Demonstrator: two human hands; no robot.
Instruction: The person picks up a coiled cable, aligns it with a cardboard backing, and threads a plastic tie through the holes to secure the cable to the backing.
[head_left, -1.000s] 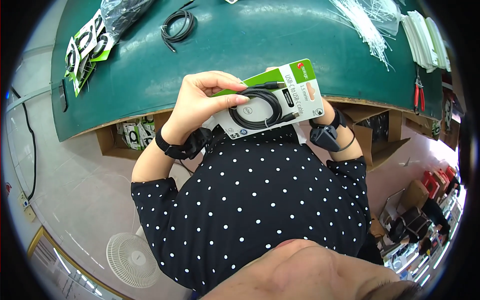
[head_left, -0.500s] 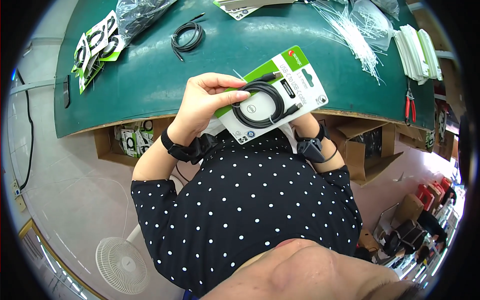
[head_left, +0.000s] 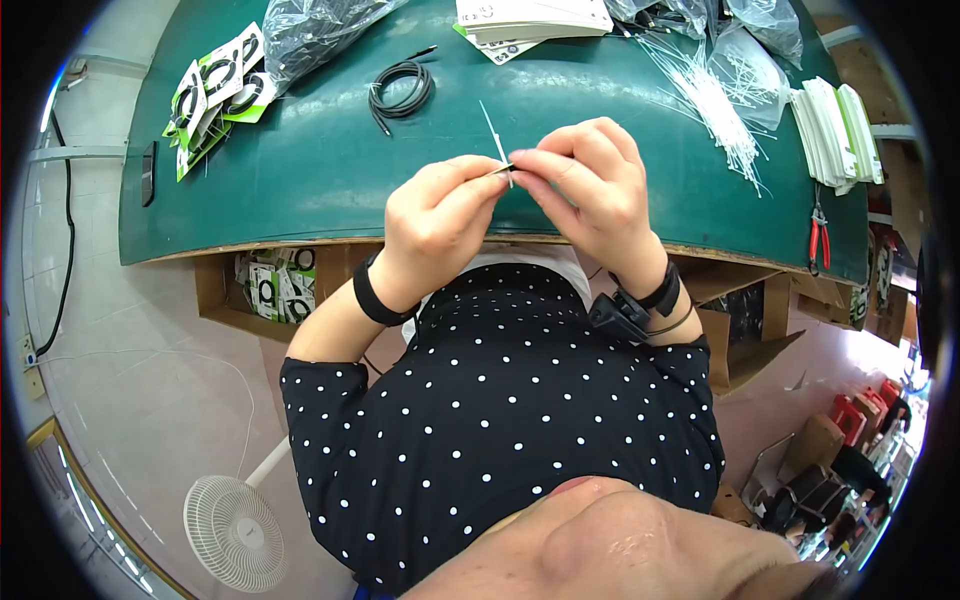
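Observation:
My left hand (head_left: 440, 212) and my right hand (head_left: 598, 190) meet in front of my chest, fingertips pinched almost together. Between them is the white and green cable card, turned edge-on, so only a thin sliver (head_left: 508, 169) with a dark bit shows. Its printed face and the coiled black cable on it are hidden. A thin white cable tie (head_left: 491, 126) sticks up past my fingertips, its lower end between them. Beyond my hands, a loose coiled black cable (head_left: 402, 92) lies on the green table (head_left: 300, 180).
At the left are carded cables (head_left: 215, 90), a plastic bag (head_left: 320, 40) and a phone-like black object (head_left: 149, 173). A card stack (head_left: 535, 22) lies at the back. Loose cable ties (head_left: 715, 110), more cards (head_left: 835, 135) and red-handled cutters (head_left: 819, 235) are right. Open boxes (head_left: 735, 340) stand below.
My right hand has come up from behind the card to meet the left at its edge. The card has turned from face-up to edge-on.

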